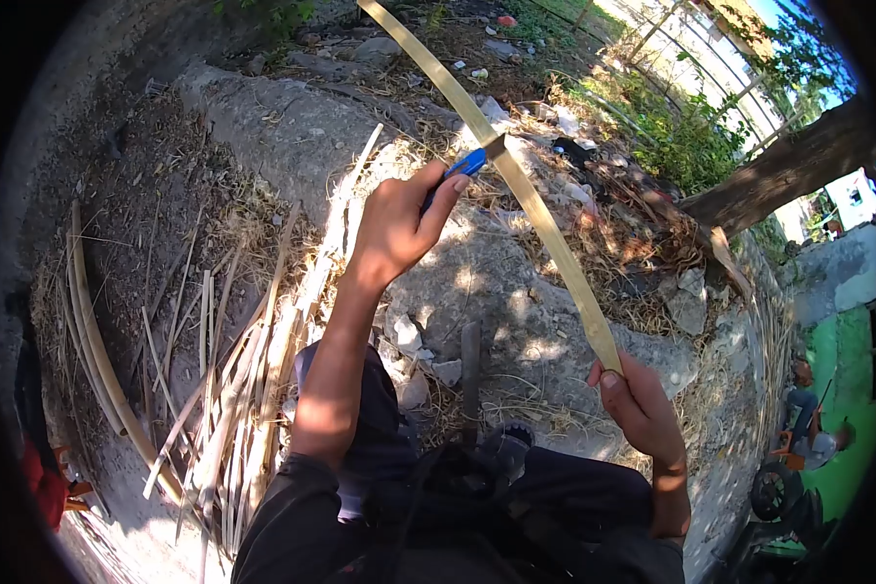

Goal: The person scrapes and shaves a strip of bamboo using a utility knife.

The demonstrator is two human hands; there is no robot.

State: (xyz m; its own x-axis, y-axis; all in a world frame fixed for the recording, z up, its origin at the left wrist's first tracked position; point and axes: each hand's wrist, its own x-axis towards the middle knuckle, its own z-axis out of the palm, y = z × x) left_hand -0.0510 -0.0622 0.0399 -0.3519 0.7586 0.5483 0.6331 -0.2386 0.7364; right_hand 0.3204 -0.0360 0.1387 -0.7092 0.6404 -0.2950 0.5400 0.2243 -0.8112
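Note:
My left hand (399,219) is closed round the blue handle of a knife (469,163), whose dark blade lies against the upper part of a long, pale bamboo strip (545,219). The strip runs from the top of the view down to the right, curving slightly. Its lower end is pinched between the thumb and fingers of my right hand (640,404). My legs, in dark trousers, are bent below both hands.
Many split strips (253,399) lie in a pile at the left, beside a longer curved piece (92,321). A tree trunk (793,165) leans at the upper right. Rocks and dry shavings (642,243) cover the ground. A seated person (816,446) is at the far right.

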